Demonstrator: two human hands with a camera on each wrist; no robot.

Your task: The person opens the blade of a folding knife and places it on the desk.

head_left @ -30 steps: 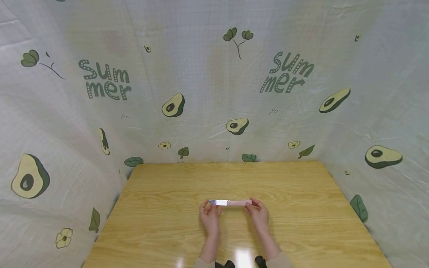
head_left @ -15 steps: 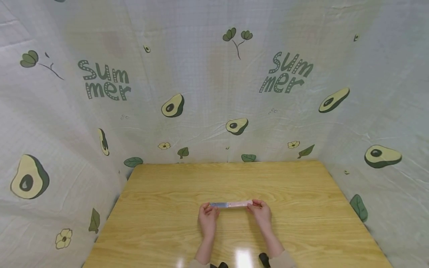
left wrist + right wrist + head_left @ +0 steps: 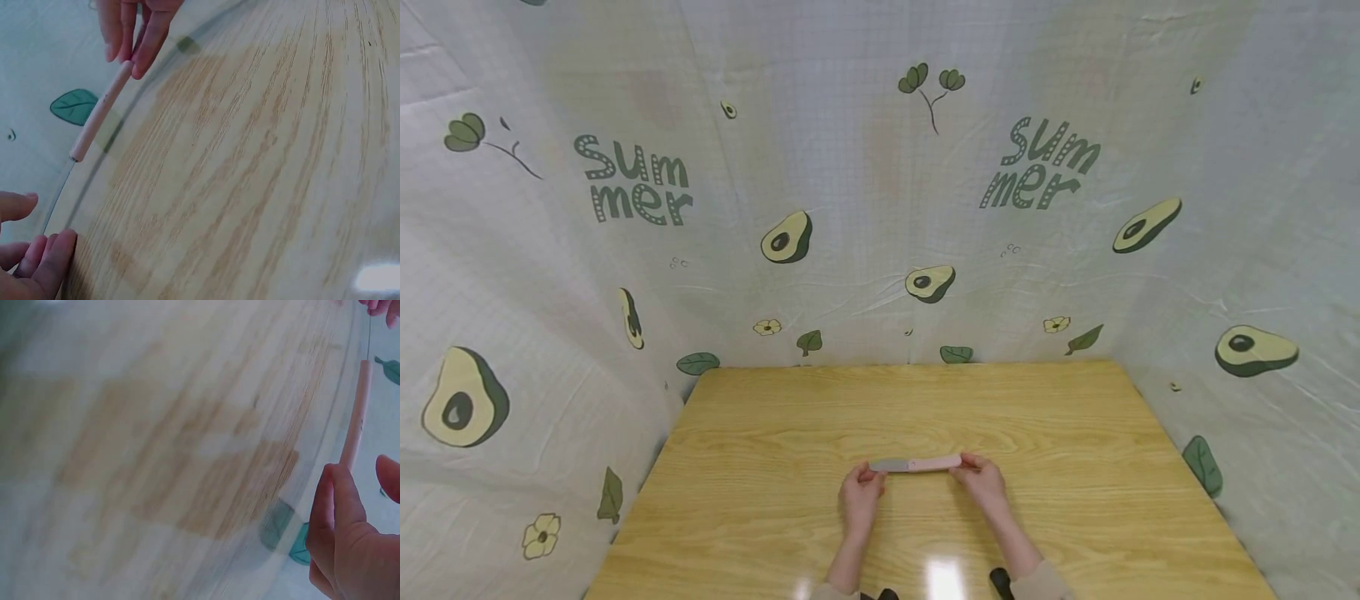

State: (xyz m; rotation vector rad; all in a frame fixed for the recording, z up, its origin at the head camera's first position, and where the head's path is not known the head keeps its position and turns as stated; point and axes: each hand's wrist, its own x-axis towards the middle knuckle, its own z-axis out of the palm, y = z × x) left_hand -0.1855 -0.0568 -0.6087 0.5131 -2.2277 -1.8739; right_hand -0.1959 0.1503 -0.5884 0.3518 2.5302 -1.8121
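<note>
A small knife [image 3: 936, 463] with a pink handle and a plain grey blade [image 3: 889, 466] is held out straight, low over the wooden table. My left hand [image 3: 859, 496] holds the blade near its tip between thumb and fingers, hiding part of that end. At the other end, my right hand [image 3: 985, 483] pinches the butt of the pink handle. In the left wrist view, the handle [image 3: 100, 115] shows narrow side on and the blade is a thin line running to my left fingers [image 3: 56, 259]. The right wrist view has my right fingertips [image 3: 337, 475] at the handle's end.
The wooden table [image 3: 775, 417] has a bright light reflection near its front edge. A pale cloth [image 3: 865, 167] printed with avocados, leaves and lettering hangs behind it and along both sides. Black wrist gear [image 3: 1002, 582] shows beside the right sleeve.
The knife has come slightly toward me, and its blade has gone from bright glare through bluish to dull grey. Both forearms have spread a little apart; the grip stays at both ends.
</note>
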